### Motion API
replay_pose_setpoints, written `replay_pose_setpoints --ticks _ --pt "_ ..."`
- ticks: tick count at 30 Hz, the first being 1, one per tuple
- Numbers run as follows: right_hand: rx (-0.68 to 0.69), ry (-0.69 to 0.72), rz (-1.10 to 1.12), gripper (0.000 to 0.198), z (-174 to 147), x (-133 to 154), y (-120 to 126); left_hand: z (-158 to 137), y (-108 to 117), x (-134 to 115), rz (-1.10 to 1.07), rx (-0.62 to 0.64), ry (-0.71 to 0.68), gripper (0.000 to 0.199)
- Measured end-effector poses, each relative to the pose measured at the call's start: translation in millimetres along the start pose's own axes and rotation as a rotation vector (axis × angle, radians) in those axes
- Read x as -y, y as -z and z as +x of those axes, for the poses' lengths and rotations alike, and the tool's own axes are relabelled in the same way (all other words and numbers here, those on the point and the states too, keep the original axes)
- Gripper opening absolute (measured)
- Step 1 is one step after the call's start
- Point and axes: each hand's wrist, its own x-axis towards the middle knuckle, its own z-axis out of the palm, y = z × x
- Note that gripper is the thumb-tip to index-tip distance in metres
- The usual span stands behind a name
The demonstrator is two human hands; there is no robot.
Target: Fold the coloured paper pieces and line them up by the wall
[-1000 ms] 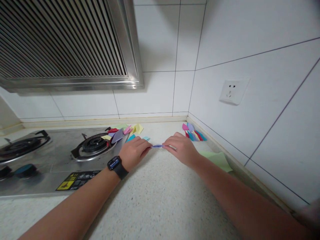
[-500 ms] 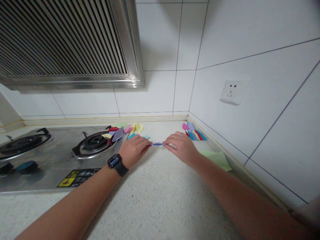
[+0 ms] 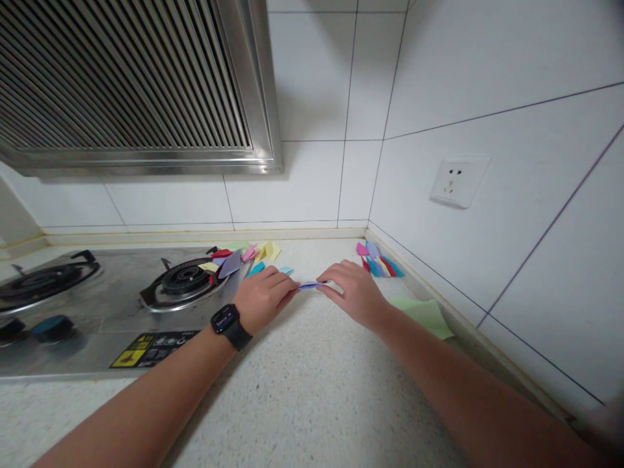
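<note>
A small purple folded paper [image 3: 309,285] is stretched between my two hands, just above the speckled countertop [image 3: 312,377]. My left hand [image 3: 266,297], with a black watch on its wrist, pinches the left end. At the other end, the fingertips of my right hand [image 3: 355,291] are closed on the paper. Part of it is hidden by the fingers. Blue paper pieces [image 3: 256,268] lie just behind my left hand. A pale green sheet [image 3: 426,316] lies beside my right forearm.
Several colored papers, among them a purple piece [image 3: 230,264] and a yellow piece [image 3: 268,251], lie by the right burner [image 3: 185,283] of the gas stove. A pile of folded papers [image 3: 381,265] sits in the back right corner. A range hood [image 3: 160,159] hangs above; a socket [image 3: 458,182] is on the right wall.
The view has shifted slightly. Both hands keep their pinch on the purple paper, and the right fingers have shifted a little along its end.
</note>
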Motion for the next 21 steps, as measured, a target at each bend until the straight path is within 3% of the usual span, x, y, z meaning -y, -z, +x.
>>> replay_pose_setpoints --ticks 21 --pt "0.026 0.055 0.088 0.013 0.3 -1.9 -4.6 2.2 3.8 -2.9 0.009 0.076 -0.059 0.018"
